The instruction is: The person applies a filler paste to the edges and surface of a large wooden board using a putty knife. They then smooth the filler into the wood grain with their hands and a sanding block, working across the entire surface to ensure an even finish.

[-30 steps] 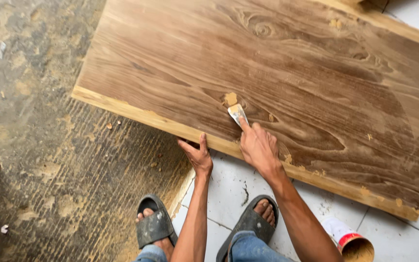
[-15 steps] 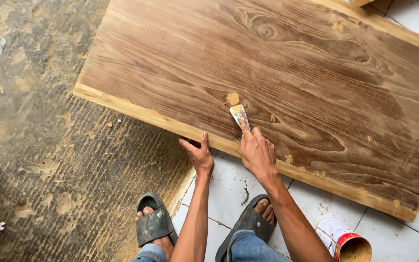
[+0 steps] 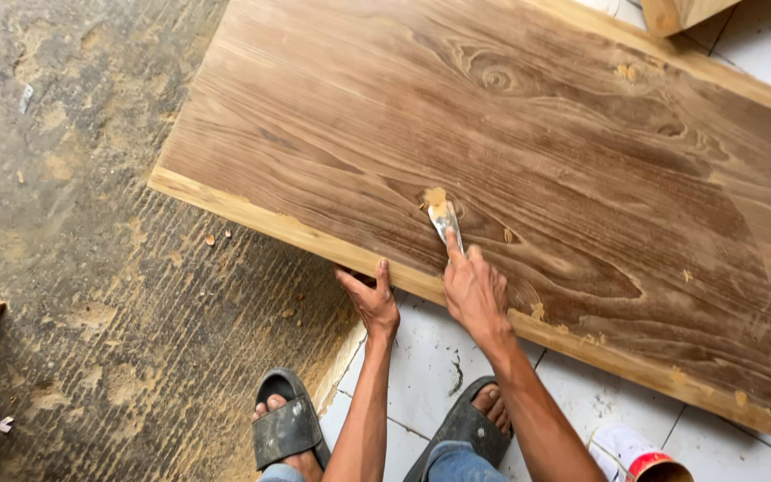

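We are pressing tan wood filler (image 3: 435, 195) into a knot on the wide brown grained wooden board (image 3: 582, 161) lying on the floor. Our right hand (image 3: 475, 290) is closing around a small metal putty knife (image 3: 447, 223), index finger extended along its blade. Next, we judge, comes scraping it flush. Our left hand (image 3: 372, 299) is gripping the board's pale near edge, fingers curled.

- Ahead of your right hand (image 3: 475, 290) fingers: putty knife (image 3: 445, 223) blade lies flat on the wooden board (image 3: 528, 143), a tan filler dab at its tip. Beyond that, open board face.
- Right of those fingers: small filler spots (image 3: 537, 311) along the near edge, nothing raised.
- Left hand (image 3: 372, 299) fingers hook the board edge; left of them, bare edge, rough floor (image 3: 73, 268) below.
- Behind the fingers: your sandalled feet (image 3: 287, 428) and a red-rimmed can (image 3: 649, 464) on the tiles.
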